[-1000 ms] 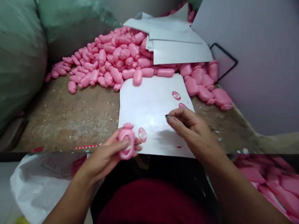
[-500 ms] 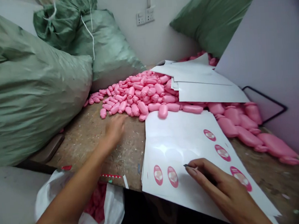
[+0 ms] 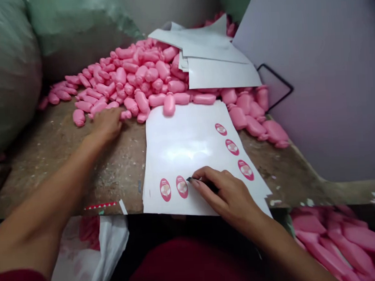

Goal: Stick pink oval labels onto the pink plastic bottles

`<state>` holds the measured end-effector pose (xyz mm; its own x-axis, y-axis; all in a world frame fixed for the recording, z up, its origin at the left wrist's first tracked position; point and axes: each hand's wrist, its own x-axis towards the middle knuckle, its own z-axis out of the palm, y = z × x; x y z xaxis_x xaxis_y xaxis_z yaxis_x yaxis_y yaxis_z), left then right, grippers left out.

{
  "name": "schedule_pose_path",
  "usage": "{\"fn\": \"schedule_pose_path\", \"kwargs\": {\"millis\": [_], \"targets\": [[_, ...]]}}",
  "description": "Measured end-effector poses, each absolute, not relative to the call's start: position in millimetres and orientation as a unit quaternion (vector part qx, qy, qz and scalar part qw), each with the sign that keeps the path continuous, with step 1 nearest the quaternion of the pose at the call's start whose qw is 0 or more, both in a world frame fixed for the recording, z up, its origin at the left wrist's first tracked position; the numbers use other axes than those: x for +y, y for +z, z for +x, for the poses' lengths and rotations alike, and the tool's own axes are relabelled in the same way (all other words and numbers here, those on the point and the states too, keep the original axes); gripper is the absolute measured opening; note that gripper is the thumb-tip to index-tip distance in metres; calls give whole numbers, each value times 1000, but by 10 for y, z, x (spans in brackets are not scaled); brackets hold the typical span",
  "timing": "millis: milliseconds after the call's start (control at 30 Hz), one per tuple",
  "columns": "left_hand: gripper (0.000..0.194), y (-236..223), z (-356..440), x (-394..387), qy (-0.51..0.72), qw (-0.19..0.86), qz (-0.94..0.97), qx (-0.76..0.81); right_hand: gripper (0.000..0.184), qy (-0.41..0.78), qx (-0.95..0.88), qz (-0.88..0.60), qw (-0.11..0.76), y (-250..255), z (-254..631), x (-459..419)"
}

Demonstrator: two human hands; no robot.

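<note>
A white sticker sheet (image 3: 187,144) lies on the worn wooden table (image 3: 66,163), with two pink oval stickers (image 3: 165,189) at its near left and three more (image 3: 232,147) along its right side. My right hand (image 3: 231,197) pinches a thin dark pointed tool (image 3: 197,181), whose tip sits beside one of the near-left stickers (image 3: 181,187). My left hand (image 3: 106,123) is stretched out to the near edge of a heap of small pink bottles (image 3: 140,76). Its fingers are curled down and their tips are hidden.
Big green sacks (image 3: 8,82) crowd the left and back. Loose white sheets (image 3: 214,59) lie on the heap. A lilac board (image 3: 312,67) and a black wire frame (image 3: 275,75) stand at the right. Below the table are a white bag (image 3: 95,246) and more pink bottles (image 3: 337,241).
My left hand no longer has the bottle it held a second ago and has reached out to the heap. My right hand's tool tip has moved to the near-left stickers. The view has tilted down.
</note>
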<state>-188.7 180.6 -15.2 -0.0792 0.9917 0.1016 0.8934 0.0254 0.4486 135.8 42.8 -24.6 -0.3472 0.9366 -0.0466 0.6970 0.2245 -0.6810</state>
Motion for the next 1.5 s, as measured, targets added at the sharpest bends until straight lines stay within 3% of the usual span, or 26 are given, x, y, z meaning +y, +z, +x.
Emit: {"fn": "schedule_pose_path", "kwargs": {"millis": [133,167,233,333,867,1200,1300,1500], "targets": [[34,-153,-1316,1047,361,192,604,684,20,271,-776,-542,175,-280,1424,447],[33,-147,-1118,858,452,320,532,641,19,266,-780,-539,175,-281,1436,455],[36,-134,-744,565,519,546,363,548,18,249,-791,-529,178,-285,1443,465],[33,-149,-404,386,552,651,211,476,17,197,-812,-517,186,-306,1422,464],[27,-286,-397,417,570,660,168,460,24,70,-849,-501,150,-327,1292,372],[15,-271,-393,422,570,663,149,461,18,177,-826,-506,176,-331,1282,467],[21,-277,-415,429,573,666,152,454,17,197,-824,-497,189,-324,1330,472],[34,-296,-430,438,576,668,149,448,20,112,-835,-512,169,-358,1309,443]]}}
